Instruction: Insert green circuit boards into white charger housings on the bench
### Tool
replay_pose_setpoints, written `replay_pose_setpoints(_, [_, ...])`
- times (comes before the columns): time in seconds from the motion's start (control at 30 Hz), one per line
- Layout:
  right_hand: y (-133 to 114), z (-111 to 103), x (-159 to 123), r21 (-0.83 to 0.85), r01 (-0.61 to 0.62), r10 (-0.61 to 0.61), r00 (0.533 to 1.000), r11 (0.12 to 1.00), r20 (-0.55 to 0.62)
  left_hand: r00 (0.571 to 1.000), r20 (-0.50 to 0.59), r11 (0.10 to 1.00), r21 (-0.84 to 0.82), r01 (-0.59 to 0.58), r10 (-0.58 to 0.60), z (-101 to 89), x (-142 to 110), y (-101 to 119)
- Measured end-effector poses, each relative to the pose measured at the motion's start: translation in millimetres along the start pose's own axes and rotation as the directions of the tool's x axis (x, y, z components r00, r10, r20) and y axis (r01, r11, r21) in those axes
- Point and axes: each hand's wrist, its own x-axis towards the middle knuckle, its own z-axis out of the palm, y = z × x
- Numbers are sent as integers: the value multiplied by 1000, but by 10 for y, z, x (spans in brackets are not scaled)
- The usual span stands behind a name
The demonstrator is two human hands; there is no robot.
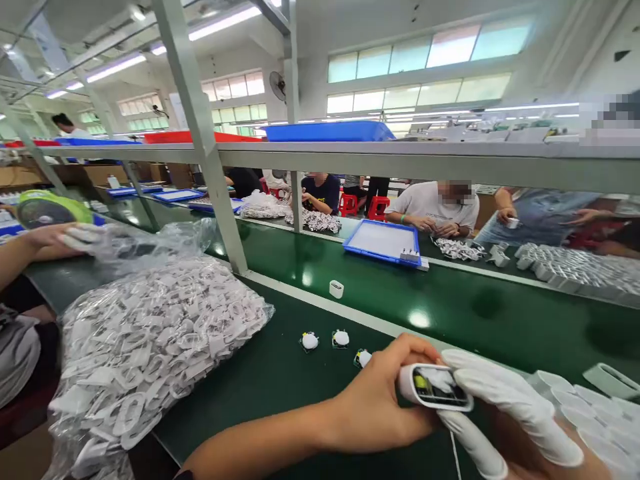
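My left hand (383,400) is bare and closed round the left end of a small white housing (434,387) with dark electronics showing in its open face. My right hand (500,417), in a white glove, pinches the housing's right end between its fingers. Both hands sit low over the green bench (280,380). Three small round white parts (341,339) lie on the bench just beyond my left hand.
A big clear bag of white plastic parts (150,347) fills the left, with a co-worker's gloved hand (75,237) at its top. White housings (590,413) are piled at the right. A lone white casing (336,289) and a blue tray (383,241) lie by the conveyor. Several people sit opposite.
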Motion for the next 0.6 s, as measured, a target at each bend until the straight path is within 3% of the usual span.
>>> replay_pose_setpoints(0.1, [-147,58,112,-32,15,-14,1000,999,13,999,-1,980,197,34,-35,-52,9,83])
replay_pose_setpoints(0.23, [-200,61,159,59,5,-6,999,998,33,1000,15,917,399,-16,11,-111,16,196])
replay_pose_setpoints(0.37, [-177,68,133,23,32,-33,998,999,48,998,27,913,405,42,-58,-117,5,235])
replay_pose_setpoints(0.6, [-58,158,58,-63,255,-252,966,965,54,996,-2,895,439,81,-89,-142,-26,262])
